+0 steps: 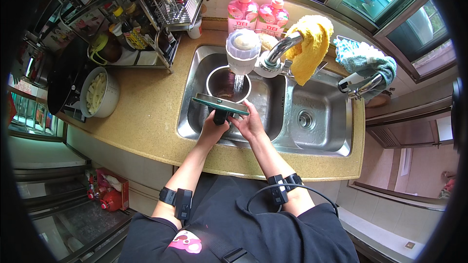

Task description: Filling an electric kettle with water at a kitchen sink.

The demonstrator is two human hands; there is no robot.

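My left hand (212, 128) grips the black handle of a flat, round piece of cookware with a green edge (223, 105). It is seen nearly edge-on, so I cannot tell whether it is a lid or a shallow pan. My right hand (251, 121) holds its right side, fingertips at the edge. Just beyond it, inside the left sink basin (268, 96), sits a round pot (221, 84) with a white rim and dark interior. Water streams into that pot from a clear filter attachment (243, 53) on the curved chrome faucet (287, 45).
A yellow cloth (309, 49) hangs over the faucet. To the right are a smaller basin (318, 106) and a second tap (369, 86) draped with a blue-green cloth (365, 56). Pink pump bottles (243, 12) stand behind. Leftward are a metal rack (159, 40) and a pot of pale cut pieces (113, 91).
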